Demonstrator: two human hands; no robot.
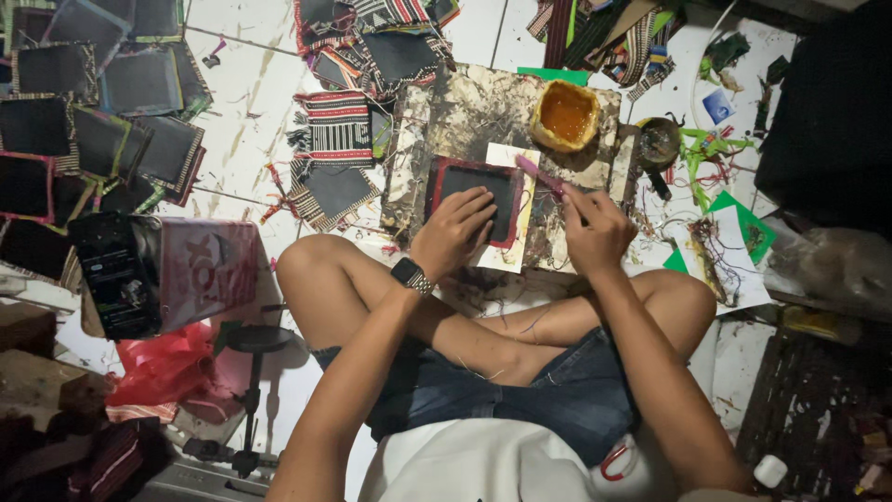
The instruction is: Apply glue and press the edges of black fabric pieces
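My left hand (pixel 457 226) presses flat, fingers spread, on the dark red-edged panel (pixel 474 197); my right hand (pixel 595 228) pinches a pink brush (pixel 539 174) angled up-left.

I see the panel (pixel 476 198) on the board (pixel 465 116); the glue tub (pixel 565 113) behind it, a phone (pixel 116 274) far left.

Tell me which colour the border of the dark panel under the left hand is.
Red, around the dark panel; head view.
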